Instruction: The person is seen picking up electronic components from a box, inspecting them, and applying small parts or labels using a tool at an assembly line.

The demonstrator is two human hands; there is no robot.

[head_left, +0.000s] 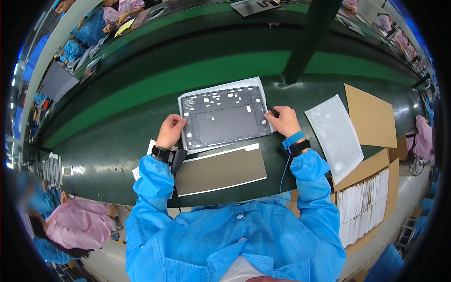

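Note:
A dark grey tablet housing (228,123), dotted with small white patches and one red mark, lies inner side up on a white sheet (221,89). At its left edge, my left hand (170,132) has thumb and forefinger closed on the rim. My right hand (285,122) grips a thin black pen-like tool (272,111), its fingers close by the housing's right edge. The tool's lower end is hard to make out. Nearer to me is a brown ribbed pad (221,171) with white borders.
A white padded sleeve (334,136) and a cardboard sheet (373,117) lie on the right of the green bench. Below them, an open carton (393,188) holds several upright white sleeves. A dark post (310,42) rises behind. A co-worker in pink (82,223) is at lower left.

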